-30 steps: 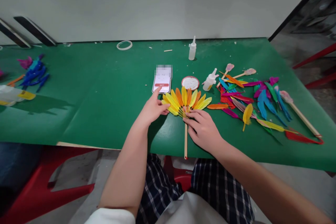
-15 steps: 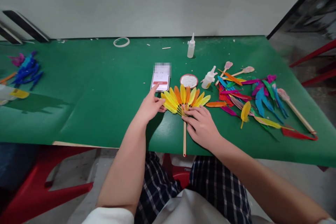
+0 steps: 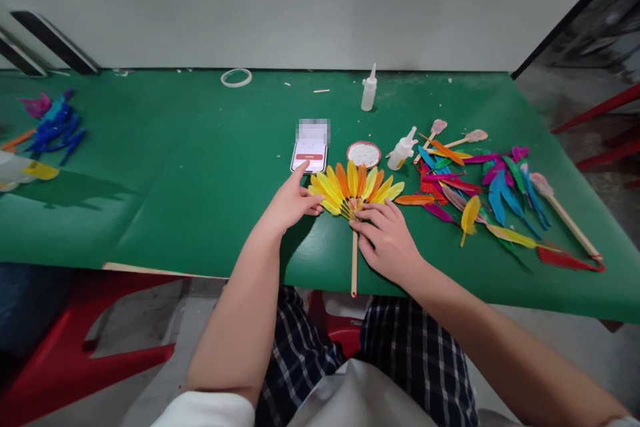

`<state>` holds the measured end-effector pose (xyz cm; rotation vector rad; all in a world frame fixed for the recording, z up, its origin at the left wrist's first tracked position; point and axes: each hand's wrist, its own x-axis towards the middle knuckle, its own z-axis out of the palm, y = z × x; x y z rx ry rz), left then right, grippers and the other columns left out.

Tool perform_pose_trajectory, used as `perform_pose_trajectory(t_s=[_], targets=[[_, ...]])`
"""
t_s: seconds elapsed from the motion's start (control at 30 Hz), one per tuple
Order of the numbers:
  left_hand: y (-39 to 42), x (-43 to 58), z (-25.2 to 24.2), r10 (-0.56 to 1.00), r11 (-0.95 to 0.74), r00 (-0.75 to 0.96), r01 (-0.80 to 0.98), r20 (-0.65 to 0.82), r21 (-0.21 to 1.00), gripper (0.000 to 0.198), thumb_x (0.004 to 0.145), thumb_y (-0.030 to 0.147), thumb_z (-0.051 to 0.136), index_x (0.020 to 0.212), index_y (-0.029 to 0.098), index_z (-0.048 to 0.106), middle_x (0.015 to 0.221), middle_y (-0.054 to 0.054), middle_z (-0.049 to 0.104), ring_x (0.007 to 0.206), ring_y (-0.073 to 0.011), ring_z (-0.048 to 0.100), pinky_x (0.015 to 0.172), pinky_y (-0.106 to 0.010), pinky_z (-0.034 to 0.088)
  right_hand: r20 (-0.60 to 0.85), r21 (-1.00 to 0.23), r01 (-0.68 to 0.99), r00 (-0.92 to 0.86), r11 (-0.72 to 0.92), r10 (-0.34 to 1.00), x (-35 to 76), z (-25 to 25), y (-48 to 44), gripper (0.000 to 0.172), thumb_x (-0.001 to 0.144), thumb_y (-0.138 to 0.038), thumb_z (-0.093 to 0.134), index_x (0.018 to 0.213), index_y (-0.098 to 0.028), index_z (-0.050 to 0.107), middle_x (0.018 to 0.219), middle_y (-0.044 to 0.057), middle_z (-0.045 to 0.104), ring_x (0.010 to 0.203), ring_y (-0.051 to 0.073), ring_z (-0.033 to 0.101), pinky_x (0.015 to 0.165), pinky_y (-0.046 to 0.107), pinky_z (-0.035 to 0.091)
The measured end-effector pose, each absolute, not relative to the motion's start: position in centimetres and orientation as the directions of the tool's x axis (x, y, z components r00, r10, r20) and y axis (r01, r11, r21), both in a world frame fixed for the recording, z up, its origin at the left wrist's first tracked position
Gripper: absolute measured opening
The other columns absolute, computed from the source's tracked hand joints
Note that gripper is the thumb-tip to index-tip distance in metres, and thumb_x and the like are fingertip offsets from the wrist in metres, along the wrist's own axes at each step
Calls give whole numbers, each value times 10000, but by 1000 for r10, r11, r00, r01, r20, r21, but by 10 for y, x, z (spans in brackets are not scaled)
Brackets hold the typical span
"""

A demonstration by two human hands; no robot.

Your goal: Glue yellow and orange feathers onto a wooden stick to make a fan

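A fan of yellow and orange feathers (image 3: pixel 350 185) lies on the green table in front of me, its pale wooden handle (image 3: pixel 355 263) pointing toward my lap. My right hand (image 3: pixel 387 237) is closed over the base of the feathers, fingertips pressing where they meet the handle. At the fan's left edge is my left hand (image 3: pixel 295 200), its index finger stretched toward the lower screen of a phone (image 3: pixel 309 155); whether it touches the glass I cannot tell. The other left fingers are loosely bent beside the outermost yellow feather. A round dish of white stuff (image 3: pixel 364 155) stands just behind the fan.
One glue bottle (image 3: pixel 369 92) stands upright at the back; another white bottle (image 3: pixel 402 150) leans near the dish. Loose coloured feathers (image 3: pixel 495 187) and wooden sticks with pinkish heads (image 3: pixel 565 213) cover the right side. A tape ring (image 3: pixel 237 78) lies behind, blue feathers (image 3: pixel 55 130) far left.
The whole view has shifted slightly, so things sit a little farther right. Both hands keep nearly the same places at the fan and the phone.
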<state>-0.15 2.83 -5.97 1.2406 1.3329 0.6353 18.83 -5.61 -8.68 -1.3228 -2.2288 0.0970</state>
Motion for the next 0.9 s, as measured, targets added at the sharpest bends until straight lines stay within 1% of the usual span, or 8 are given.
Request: perform_pose_trajectory(t_s=[0.1,0.23,0.53,0.67,0.73,0.8,0.9], targets=[[29,1,-61,910,315,179,290,-374,904,792,748,63,580,1386,218,136,570,28,565,551,-132,620,603,-298,534,415,-323,792,-373,517,830,189,-87,-56,216,770,-168,502,926,-201,648,973,59,629,1028,219,491,1007,474,275],[30,2,-63,915,314,160,298,-371,902,807,739,69,595,1385,223,137,580,26,566,527,-126,609,570,-285,530,418,-313,793,-379,522,826,189,-87,-56,214,768,-164,504,920,-200,649,972,56,630,1023,217,494,1005,466,280],[30,1,-61,922,288,162,321,-352,902,793,736,140,621,1381,222,167,609,9,577,527,-129,604,572,-303,535,439,-308,790,-376,530,816,190,-88,-55,211,766,-164,507,913,-200,654,973,53,638,1014,219,501,999,473,293],[30,2,-62,926,267,172,328,-335,906,787,732,134,620,1378,230,181,612,6,579,542,-136,610,577,-304,536,440,-317,786,-373,530,817,190,-87,-55,218,763,-157,504,912,-188,660,982,59,641,1062,233,484,999,470,311],[30,2,-62,927,269,165,335,-337,903,780,734,131,616,1376,230,186,608,5,579,539,-138,609,573,-304,536,447,-326,773,-381,544,809,190,-86,-55,236,766,-149,494,933,-182,658,993,61,644,1108,240,462,990,459,334],[30,2,-62,927,268,162,342,-338,901,777,733,132,616,1376,232,190,612,3,583,538,-139,607,573,-306,535,468,-342,757,-377,556,800,192,-86,-56,282,766,-133,484,994,-184,641,1026,60,641,1142,241,443,973,450,363],[30,1,-62,928,260,169,344,-332,902,781,731,139,621,1376,232,191,601,8,576,534,-141,606,571,-306,533,538,-384,754,-287,534,792,194,-85,-57,363,750,-96,476,1069,-208,610,1067,53,631,1138,230,453,944,438,399]])
